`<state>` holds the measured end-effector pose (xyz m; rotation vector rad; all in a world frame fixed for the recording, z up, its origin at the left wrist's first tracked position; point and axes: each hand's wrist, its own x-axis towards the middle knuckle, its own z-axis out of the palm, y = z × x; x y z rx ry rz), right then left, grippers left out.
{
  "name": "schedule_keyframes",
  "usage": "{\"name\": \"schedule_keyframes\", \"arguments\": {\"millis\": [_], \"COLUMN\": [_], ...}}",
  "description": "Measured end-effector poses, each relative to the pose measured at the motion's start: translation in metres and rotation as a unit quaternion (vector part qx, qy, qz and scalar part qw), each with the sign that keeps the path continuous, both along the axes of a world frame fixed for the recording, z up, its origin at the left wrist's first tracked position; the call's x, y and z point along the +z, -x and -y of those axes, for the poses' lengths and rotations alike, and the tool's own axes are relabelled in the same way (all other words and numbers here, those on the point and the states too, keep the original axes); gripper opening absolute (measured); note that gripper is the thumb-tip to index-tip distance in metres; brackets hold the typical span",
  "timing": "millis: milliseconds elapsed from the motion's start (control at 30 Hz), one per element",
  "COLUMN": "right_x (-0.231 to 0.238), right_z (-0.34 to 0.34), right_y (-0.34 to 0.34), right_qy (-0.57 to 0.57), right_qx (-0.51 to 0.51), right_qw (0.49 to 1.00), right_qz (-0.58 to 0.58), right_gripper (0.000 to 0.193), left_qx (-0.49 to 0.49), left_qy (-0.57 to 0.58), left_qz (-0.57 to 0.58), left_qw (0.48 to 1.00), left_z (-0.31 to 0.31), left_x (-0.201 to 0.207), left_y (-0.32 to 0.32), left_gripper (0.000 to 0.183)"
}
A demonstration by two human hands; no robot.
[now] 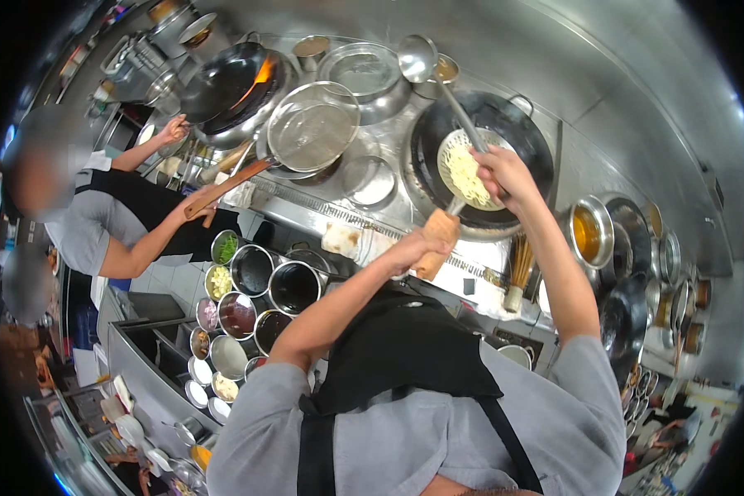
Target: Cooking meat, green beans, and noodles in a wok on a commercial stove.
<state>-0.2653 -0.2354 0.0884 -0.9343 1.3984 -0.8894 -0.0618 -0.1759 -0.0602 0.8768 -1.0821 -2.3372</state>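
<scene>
My left hand [419, 250] grips the thick wooden handle [440, 236] of a round perforated skimmer [455, 149]. The skimmer is over a black wok [533, 136] in front of me and carries a heap of pale yellow strips [468, 175], perhaps noodles or shredded vegetable. My right hand [507, 175] is closed around the shaft of a metal ladle [417, 58]. The ladle's bowl points away from me, beyond the wok's far left rim. My right wrist hides part of the wok and the skimmer's right edge.
At left, a co-worker holds a wok [223, 87] over flame and a wooden-handled mesh strainer [314, 128]. A lidded pot [364, 70] stands at the back. Several ingredient containers [238, 314] are at lower left. A pot of amber liquid [589, 231] and a bamboo brush [517, 273] lie right.
</scene>
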Motion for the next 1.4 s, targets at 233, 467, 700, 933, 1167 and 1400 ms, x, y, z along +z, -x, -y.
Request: {"name": "schedule_keyframes", "arguments": {"millis": [233,467,700,933,1167,1400], "right_x": [-0.122,-0.141,-0.026,0.061,0.028,-0.024], "right_z": [0.208,0.245,0.116,-0.05,-0.181,-0.252], "right_y": [-0.085,-0.093,-0.042,0.039,0.099,0.109], "right_qy": [0.026,-0.217,-0.135,-0.119,-0.013,0.038], "right_qx": [0.03,-0.05,0.022,-0.039,-0.008,-0.168], "right_qw": [0.985,0.823,0.745,0.868,0.975,0.952], "right_qz": [-0.17,0.523,0.653,0.481,-0.223,-0.252], "right_gripper": [0.011,0.014,0.013,0.015,0.026,0.037], "left_qx": [0.003,-0.027,-0.004,-0.025,0.006,0.043], "left_qy": [0.073,0.095,0.064,-0.014,-0.008,-0.027], "left_qz": [0.051,0.081,0.053,0.032,0.0,0.005], "left_qw": [0.996,0.992,0.997,0.999,1.0,0.999], "left_z": [-0.007,-0.005,0.023,0.073,0.079,0.044], "left_x": [0.007,-0.011,-0.007,0.042,0.051,0.042], "left_y": [-0.021,-0.041,-0.043,-0.02,0.007,-0.01], "left_gripper": [0.039,0.04,0.042,0.053,0.046,0.041]}}
